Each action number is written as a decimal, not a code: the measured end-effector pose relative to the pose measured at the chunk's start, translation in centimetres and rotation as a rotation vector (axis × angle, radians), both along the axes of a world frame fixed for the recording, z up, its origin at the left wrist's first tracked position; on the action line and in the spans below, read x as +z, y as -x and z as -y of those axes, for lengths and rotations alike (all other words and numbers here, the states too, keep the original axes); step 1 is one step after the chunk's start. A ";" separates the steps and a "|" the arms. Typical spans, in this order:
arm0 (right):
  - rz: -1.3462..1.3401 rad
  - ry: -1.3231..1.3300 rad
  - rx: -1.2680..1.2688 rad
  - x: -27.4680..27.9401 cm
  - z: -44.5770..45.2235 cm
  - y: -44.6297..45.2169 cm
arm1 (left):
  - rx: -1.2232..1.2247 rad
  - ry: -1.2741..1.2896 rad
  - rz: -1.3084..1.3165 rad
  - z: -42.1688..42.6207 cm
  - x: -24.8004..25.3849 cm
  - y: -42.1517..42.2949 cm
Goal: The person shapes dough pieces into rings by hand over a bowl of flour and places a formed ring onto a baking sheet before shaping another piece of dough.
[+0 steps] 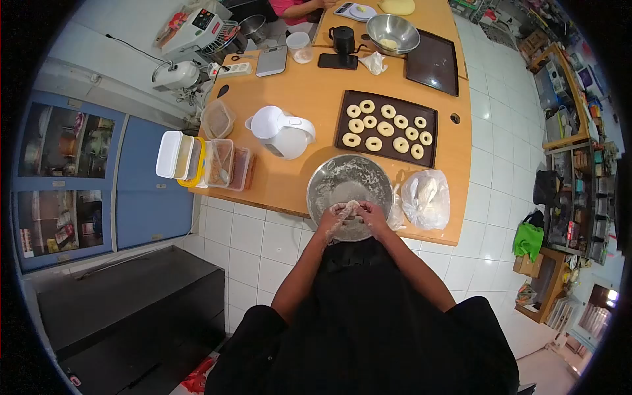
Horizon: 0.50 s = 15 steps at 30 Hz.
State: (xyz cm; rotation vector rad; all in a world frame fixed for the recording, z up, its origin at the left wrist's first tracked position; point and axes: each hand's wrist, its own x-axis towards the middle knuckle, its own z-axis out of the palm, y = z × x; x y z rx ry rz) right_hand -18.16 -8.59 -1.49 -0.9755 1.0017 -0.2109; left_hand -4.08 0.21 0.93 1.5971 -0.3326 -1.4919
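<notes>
Over a steel mixing bowl [319, 174] dusted with flour, my two hands meet around a small piece of dough [353, 206]. My left hand [334, 221], floury on the fingers, pinches it from the left. From the other side my right hand [372, 219] closes on the same dough. Part of the dough is hidden behind the fingers. Beyond the bowl lies a dark baking tray [388, 156] with several ring-shaped doughnuts [385, 129] of raw dough. A clear plastic bag [426, 199] with something pale inside rests right of the bowl.
A white electric kettle [283, 131] and stacked plastic containers [219, 163] stand to the left. Farther back are a kitchen scale [271, 61], a phone [338, 62], another steel bowl [393, 33] and a second dark tray [431, 62]. Another person's pink sleeve [294, 8] shows at the top.
</notes>
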 end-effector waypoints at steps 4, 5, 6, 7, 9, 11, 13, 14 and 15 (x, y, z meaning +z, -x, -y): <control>-0.006 0.003 0.007 -0.5 0.2 0.0 | -0.006 -0.013 0.003 0.0 -0.1 -0.2; -0.006 0.001 0.007 -0.7 0.2 0.0 | -0.007 0.000 0.012 -0.1 -0.4 -0.2; -0.006 -0.001 0.007 -0.7 0.3 0.0 | -0.009 0.014 0.021 -0.1 -0.3 -0.3; -0.005 -0.002 0.008 -0.7 0.3 -0.1 | 0.000 0.022 0.016 -0.1 -0.2 -0.4; 0.023 -0.019 -0.007 -0.5 0.4 -0.2 | 0.019 0.039 0.006 -0.1 -0.1 -0.5; 0.048 -0.021 -0.003 -0.4 0.4 -0.2 | -0.005 0.055 0.005 -0.1 -0.2 -0.7; 0.073 -0.005 0.018 -0.2 0.5 -0.1 | -0.014 0.045 0.001 0.0 -0.2 -0.8; 0.073 0.001 0.021 -0.1 0.5 0.0 | -0.010 0.026 -0.004 0.1 -0.2 -0.8; 0.073 0.006 0.025 0.0 0.6 0.1 | -0.006 0.007 -0.009 0.1 -0.1 -0.8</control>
